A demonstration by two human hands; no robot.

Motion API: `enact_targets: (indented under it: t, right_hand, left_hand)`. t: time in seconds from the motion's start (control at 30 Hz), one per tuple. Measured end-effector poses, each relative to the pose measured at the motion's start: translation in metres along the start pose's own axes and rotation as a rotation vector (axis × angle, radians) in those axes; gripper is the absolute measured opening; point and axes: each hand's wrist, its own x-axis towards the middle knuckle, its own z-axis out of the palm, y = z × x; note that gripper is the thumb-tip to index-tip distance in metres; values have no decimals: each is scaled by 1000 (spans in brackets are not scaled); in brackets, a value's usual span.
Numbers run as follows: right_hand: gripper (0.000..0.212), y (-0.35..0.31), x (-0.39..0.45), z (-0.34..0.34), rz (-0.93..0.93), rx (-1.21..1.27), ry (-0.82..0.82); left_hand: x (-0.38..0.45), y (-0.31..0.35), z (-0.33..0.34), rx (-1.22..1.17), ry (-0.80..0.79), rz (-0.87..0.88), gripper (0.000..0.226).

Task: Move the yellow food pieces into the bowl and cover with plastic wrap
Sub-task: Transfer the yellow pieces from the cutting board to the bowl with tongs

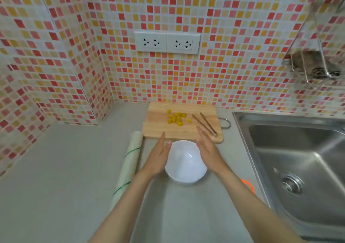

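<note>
Flanking the empty bowl (185, 161), the left hand (158, 157) and right hand (208, 149) are flat, holding nothing; the yellow pieces (177, 117) lie straight beyond on the board (156, 125), tongs (205, 124) nearer the right.

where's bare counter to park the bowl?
Free: the counter left of the plastic wrap roll, and the strip nearer than the bowl. Crowded: cutting board with yellow pieces and tongs; sink right.
</note>
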Motion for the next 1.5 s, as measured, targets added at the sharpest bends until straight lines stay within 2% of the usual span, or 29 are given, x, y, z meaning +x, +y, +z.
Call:
enact_targets:
  t: [0.1,0.17,0.3,0.43,0.47,0.53,0.63,0.7,0.8,0.93,1.0,1.1,1.17,1.27,1.4,1.5]
  right_hand:
    - [46,10,-13,4,172,216,68]
    - [44,15,-22,12,207,297,81]
    - [43,20,-25,21,209,294,58]
    - [46,23,-12,11,232,242,-81]
    - [47,23,-4,6,233,211,-80]
    - [48,25,18,-11,199,80,44]
    - [46,36,60,-37,176,-350,243]
    - [56,46,83,-44,288,-574,248]
    - [62,59,105,-38,384,-690,195]
    - [40,67,115,-27,324,-740,254]
    - [34,67,116,-25,300,-682,294]
    - [35,61,111,-21,212,-527,335]
    - [39,55,103,-13,108,-471,297]
    - [41,52,96,1,26,-544,161]
    - [39,54,101,7,58,-625,108]
    - [34,55,104,7,66,-576,112]
  left_hand:
    - [-9,-12,14,-139,57,-41,53]
    - [-17,-20,26,-242,109,-39,48]
    - [-22,-28,39,-467,239,-57,36]
    - [-20,-30,47,-510,363,-41,34]
    - [-18,-31,48,-520,387,-43,34]
    - [-16,-32,50,-529,422,-37,34]
    - [-12,-31,52,-548,440,-44,34]
    - [-9,-28,53,-579,450,-53,32]
    - [-7,-26,53,-612,450,-59,32]
    - [-5,-27,52,-608,458,-48,33]
    - [-5,-27,51,-619,458,-52,38]
    - [-5,-28,52,-627,449,-59,34]
    - [-5,-28,52,-625,456,-59,37]
    - [-5,-27,51,-621,456,-63,39]
    - [-6,-27,50,-612,453,-57,40]
    - [-6,-27,50,-611,451,-51,40]
